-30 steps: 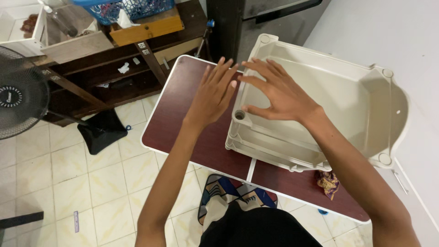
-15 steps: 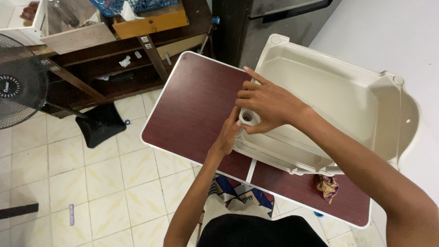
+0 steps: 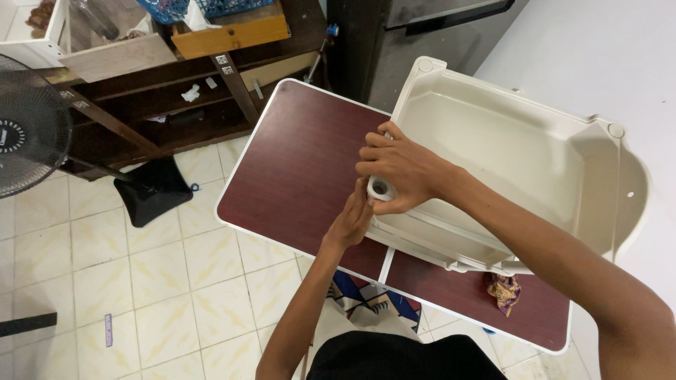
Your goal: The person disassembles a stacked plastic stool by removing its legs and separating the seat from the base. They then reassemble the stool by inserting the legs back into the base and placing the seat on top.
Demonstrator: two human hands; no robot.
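A cream plastic tray-shaped shelf lies on top of a stack of like parts on a dark red folding table. My right hand grips the tray's near left corner around its round socket, lifting that corner a little. Just below, my left hand reaches under the same corner, fingers against the lower tray's edge. What its fingertips touch is hidden by the right hand.
A patterned cloth scrap lies on the table's near right. A black fan and its base stand on the tiled floor at left, before a dark wooden shelf. A white wall runs along the right.
Both hands came down from hovering open over the tray. The right hand closed on the corner socket and the left slid under it. The tray's corner has risen slightly.
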